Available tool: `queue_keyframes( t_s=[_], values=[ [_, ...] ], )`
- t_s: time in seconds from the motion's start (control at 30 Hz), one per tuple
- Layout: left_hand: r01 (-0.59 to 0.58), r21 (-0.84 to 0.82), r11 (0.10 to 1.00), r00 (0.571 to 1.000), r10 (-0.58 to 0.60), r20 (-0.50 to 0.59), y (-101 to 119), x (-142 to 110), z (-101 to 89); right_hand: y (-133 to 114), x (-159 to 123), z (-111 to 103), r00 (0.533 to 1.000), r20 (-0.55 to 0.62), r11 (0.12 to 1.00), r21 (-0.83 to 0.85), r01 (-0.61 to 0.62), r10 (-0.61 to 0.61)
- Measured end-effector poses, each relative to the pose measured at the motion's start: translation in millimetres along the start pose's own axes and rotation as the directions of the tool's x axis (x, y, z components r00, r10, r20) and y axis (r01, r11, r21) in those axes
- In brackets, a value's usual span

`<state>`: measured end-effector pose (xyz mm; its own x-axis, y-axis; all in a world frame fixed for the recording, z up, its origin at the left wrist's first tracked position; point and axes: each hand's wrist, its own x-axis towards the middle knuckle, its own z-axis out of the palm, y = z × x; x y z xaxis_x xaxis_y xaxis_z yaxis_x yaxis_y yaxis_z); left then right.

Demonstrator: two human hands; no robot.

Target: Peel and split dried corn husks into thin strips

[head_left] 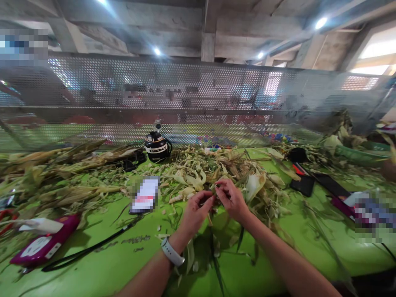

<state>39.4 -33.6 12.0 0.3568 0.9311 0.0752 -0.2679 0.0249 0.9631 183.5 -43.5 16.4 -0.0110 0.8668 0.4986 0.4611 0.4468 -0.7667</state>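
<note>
My left hand (198,212), with a white smartwatch (172,251) on its wrist, is closed in a pinch over the table's middle. Touching it fingertip to fingertip, my right hand (232,200) pinches too. Between them is a small greenish plant piece (214,189), mostly hidden by the fingers. Below the hands hang long thin green leaves (216,264); whether they belong to the held piece I cannot tell. Just beyond lies a pile of pale, dry corn husks (222,167). A broad pale husk (255,184) stands beside my right hand.
On the green table (102,272) a phone (144,194) with a black strap lies left of my hands. A purple device (46,241) sits at the left edge. A black jar (157,146) marked ENERGY stands before the perforated metal screen (185,90). Dark flat items (303,185) lie right.
</note>
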Motion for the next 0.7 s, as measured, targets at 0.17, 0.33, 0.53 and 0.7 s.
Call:
queue_keyframes(
  t_s=[0.17,0.33,0.53,0.7],
  values=[
    [0.090,-0.092,0.992,0.993,-0.096,-0.070,0.2,1.6,2.2,3.1,-1.7,2.0,1.000,-0.031,1.000,-0.003,0.002,-0.002],
    [0.115,-0.207,0.972,0.987,-0.135,-0.084,5.2,-0.6,3.7,1.7,-3.4,3.6,0.998,-0.060,0.999,0.039,0.006,-0.003],
    [0.156,-0.234,0.960,0.979,-0.182,-0.094,5.8,0.5,1.6,-1.6,-5.7,5.9,0.999,-0.051,0.996,0.089,-0.004,0.009],
    [-0.039,-0.015,0.999,0.998,0.038,-0.058,4.3,1.2,0.2,-2.4,-2.5,6.4,0.993,-0.086,0.985,0.159,-0.070,0.085]
  ],
)
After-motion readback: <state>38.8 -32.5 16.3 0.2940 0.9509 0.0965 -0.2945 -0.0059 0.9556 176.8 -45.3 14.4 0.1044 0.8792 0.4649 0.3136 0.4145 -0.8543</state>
